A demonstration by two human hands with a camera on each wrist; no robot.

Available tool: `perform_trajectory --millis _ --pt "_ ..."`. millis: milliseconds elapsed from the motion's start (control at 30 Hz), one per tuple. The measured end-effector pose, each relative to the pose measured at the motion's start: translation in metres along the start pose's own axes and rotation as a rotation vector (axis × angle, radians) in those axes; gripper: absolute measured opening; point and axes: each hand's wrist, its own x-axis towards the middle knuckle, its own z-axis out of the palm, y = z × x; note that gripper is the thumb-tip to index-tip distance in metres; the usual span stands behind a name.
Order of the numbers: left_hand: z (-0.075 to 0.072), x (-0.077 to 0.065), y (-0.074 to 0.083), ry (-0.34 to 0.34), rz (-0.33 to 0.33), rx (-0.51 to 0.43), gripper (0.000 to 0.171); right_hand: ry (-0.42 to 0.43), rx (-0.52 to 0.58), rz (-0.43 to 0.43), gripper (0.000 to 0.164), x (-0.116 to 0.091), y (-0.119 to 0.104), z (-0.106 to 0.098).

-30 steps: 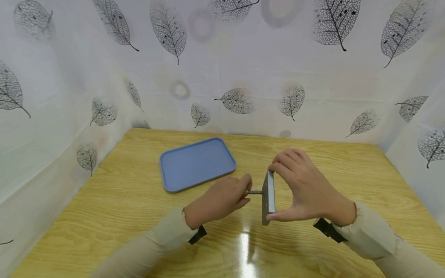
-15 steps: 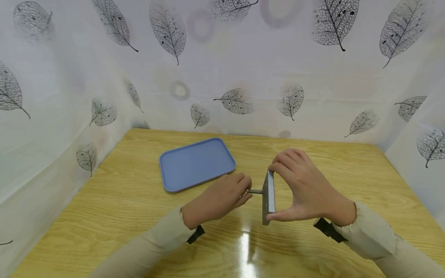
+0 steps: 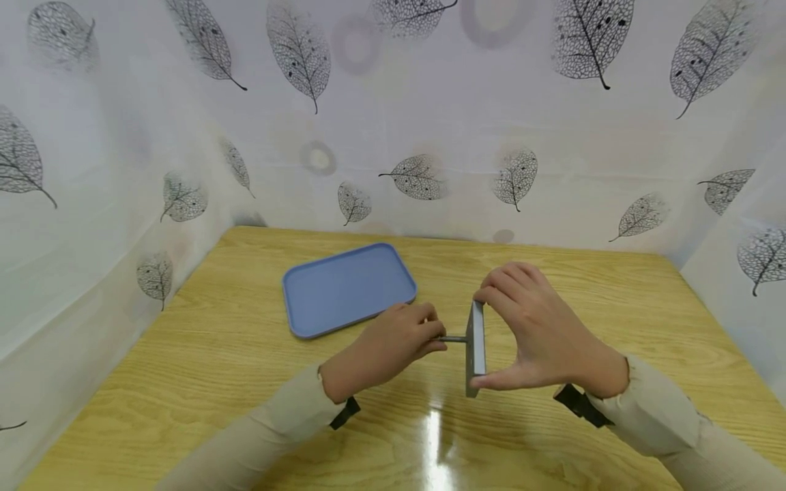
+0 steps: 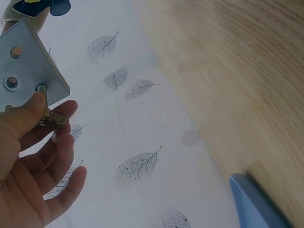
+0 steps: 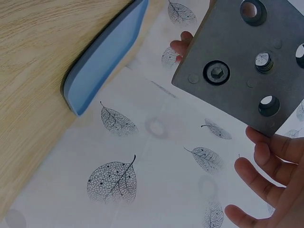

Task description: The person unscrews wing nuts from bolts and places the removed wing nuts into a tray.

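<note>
My right hand (image 3: 537,334) holds a square grey metal plate (image 3: 477,354) upright above the table, thumb at its lower edge and fingers at its upper edge. Several round holes pierce the plate. A bolt (image 3: 454,339) sticks out of one hole toward the left; its hex-socket head (image 5: 216,72) sits recessed in the plate's other face in the right wrist view. Thumb and index finger of my left hand (image 3: 393,348) pinch a brass-coloured wing nut (image 4: 58,119) on the bolt's shank. From the head view, the fingers hide this nut.
A blue tray (image 3: 350,290) lies on the wooden table (image 3: 215,382) behind my left hand. White cloth (image 3: 393,109) printed with dark leaves hangs behind the table and at both sides.
My left hand's fingers have shifted and rolled around the wing nut, hiding it in the head view. The plate has turned very slightly; my right hand keeps its place.
</note>
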Motion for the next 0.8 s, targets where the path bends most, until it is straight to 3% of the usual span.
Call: perform_trajectory --millis 233,467,800 --pt "0.0034 0.0013 0.0009 0.069 0.081 0.084 0.014 -0.037 -0.001 0.021 0.082 -0.0012 -0.0001 -0.0002" --pt "0.0088 0.0003 0.001 -0.006 0.104 0.116 0.018 -0.046 0.004 0.029 0.081 -0.0019 -0.0005 0.0002" --pt "0.0093 0.0014 -0.0016 -0.006 0.101 0.09 0.021 -0.041 0.004 0.028 0.082 -0.0021 0.0005 0.0006"
